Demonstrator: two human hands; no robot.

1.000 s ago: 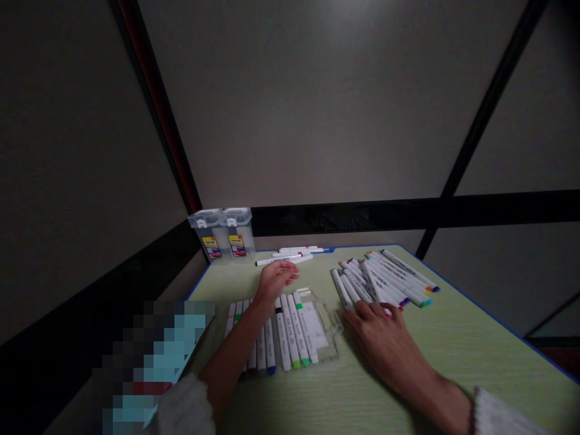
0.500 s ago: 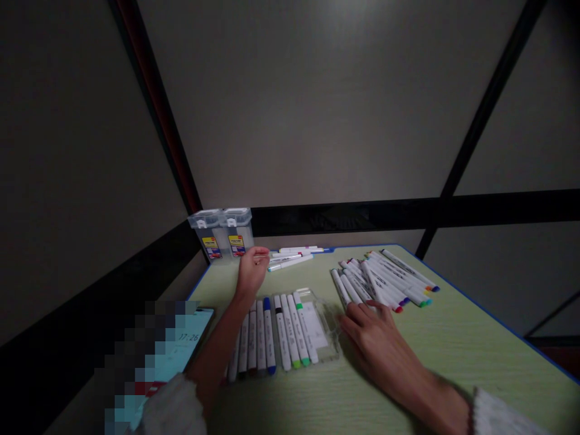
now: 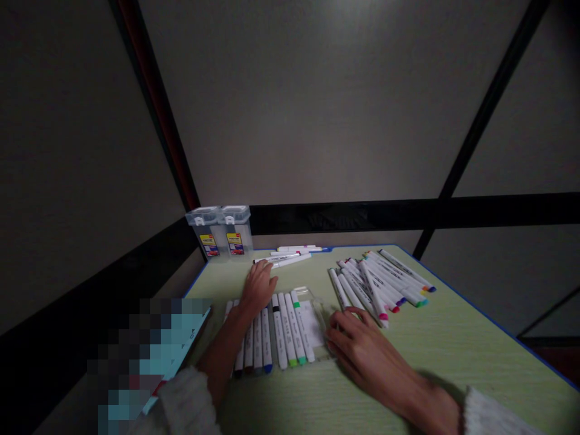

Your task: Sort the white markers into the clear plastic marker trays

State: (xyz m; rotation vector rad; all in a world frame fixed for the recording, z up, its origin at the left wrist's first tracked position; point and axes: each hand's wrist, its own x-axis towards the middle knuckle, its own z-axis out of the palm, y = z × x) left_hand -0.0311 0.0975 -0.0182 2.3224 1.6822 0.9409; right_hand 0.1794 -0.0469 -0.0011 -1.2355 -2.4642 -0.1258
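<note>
My left hand (image 3: 259, 285) lies palm down on the green table (image 3: 453, 350), its fingers flat over the far ends of a row of white markers (image 3: 254, 338). Right of that row, a clear flat case (image 3: 313, 323) holds three markers (image 3: 290, 329) with black and green caps. The spread fingers of my right hand (image 3: 356, 341) touch the case's right edge. Neither hand holds anything I can see.
A heap of several white markers (image 3: 380, 281) with coloured caps lies at the right rear. A few more markers (image 3: 290, 257) lie at the back, beside two clear lidded boxes (image 3: 220, 232). A blurred screen (image 3: 149, 356) sits at the table's left edge.
My left hand reached to the back markers, then drew back onto the marker row. My right hand slid left from the heap to the case's edge.
</note>
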